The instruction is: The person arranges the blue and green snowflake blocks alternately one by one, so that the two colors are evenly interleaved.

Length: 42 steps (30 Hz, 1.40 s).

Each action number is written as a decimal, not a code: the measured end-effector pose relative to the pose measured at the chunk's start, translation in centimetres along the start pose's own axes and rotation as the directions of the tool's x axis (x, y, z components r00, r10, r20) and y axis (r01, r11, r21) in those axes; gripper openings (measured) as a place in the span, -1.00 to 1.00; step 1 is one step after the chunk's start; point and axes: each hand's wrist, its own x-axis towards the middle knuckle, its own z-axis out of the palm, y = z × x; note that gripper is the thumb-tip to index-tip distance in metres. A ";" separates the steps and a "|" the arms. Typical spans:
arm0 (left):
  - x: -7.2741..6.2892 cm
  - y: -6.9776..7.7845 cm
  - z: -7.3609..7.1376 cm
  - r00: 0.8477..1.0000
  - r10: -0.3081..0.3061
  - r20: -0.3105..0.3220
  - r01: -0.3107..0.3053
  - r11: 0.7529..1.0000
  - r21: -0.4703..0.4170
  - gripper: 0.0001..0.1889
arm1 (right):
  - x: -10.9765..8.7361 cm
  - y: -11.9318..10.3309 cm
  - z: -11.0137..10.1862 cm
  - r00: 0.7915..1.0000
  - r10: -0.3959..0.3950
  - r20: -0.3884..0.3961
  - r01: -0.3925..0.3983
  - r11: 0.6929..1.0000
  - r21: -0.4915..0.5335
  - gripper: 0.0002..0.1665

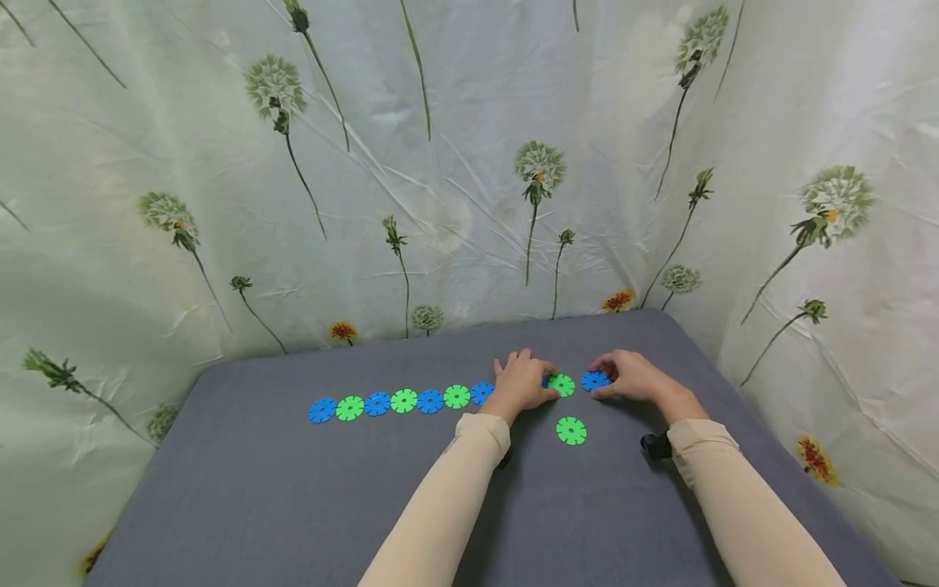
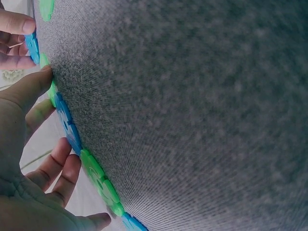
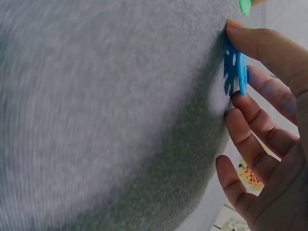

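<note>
A row of flat notched plastic discs, blue and green by turns, runs across the grey table from a blue disc [image 1: 323,410] at the left. My left hand [image 1: 522,383] lies over the row's right part, hiding some of it. Its thumb and index finger pinch the edges of the green disc [image 1: 562,386] at the right end; the other fingers spread along the row. My right hand [image 1: 637,377] holds another blue disc [image 3: 242,72] between thumb and fingertips, just right of that green disc, tilted off the cloth with its shadow below. One loose green disc [image 1: 571,430] lies nearer me.
The grey cloth-covered table [image 1: 293,505] meets a pale curtain [image 1: 455,204] with dandelion prints behind and on the right. A black wrist strap piece [image 1: 655,446] shows at my right cuff.
</note>
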 end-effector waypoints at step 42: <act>0.0 -0.2 -0.5 0.999 0.046 0.025 -0.046 0.999 -0.010 -0.54 | 0.0 -1.1 0.4 1.000 -0.011 0.016 0.011 1.000 0.014 -0.39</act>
